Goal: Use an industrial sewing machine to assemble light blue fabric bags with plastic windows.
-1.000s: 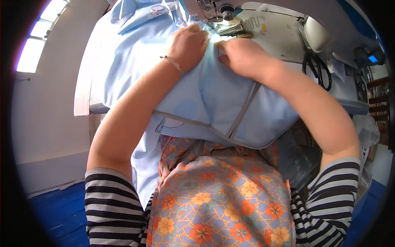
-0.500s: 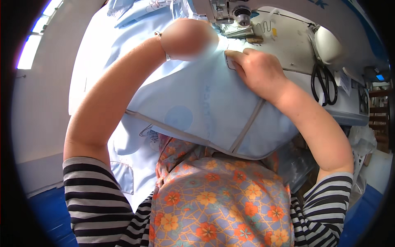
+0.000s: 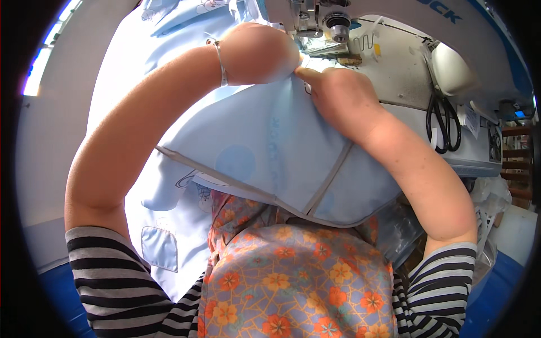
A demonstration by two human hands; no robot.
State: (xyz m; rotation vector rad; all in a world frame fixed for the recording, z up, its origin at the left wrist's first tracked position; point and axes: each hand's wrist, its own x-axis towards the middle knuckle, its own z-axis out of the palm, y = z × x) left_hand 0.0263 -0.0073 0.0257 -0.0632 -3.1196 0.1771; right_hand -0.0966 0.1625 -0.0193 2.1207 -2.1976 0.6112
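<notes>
A light blue cloth piece (image 3: 253,132) with grey binding along its edge spreads from the sewing machine (image 3: 383,7) down toward my lap. My left hand (image 3: 259,53) rests over its upper part, just left of and below the machine head; blur hides its fingers. Close beside it, my right hand (image 3: 345,100) has its fingers curled, pinching the upper edge of the cloth. The right index fingertip points left and nearly meets the left hand. Both hands cover the part of the cloth between them.
Black-handled scissors (image 3: 443,121) lie at the right of the machine bed (image 3: 397,76), near a rounded white object (image 3: 453,69). More pale blue printed cloth (image 3: 160,194) hangs at the left. Clear plastic bags (image 3: 489,203) sit low on the right.
My right hand has moved slightly left, closing in on the left hand. The cloth's lower part has shifted a little left, and the whole view has tilted slightly.
</notes>
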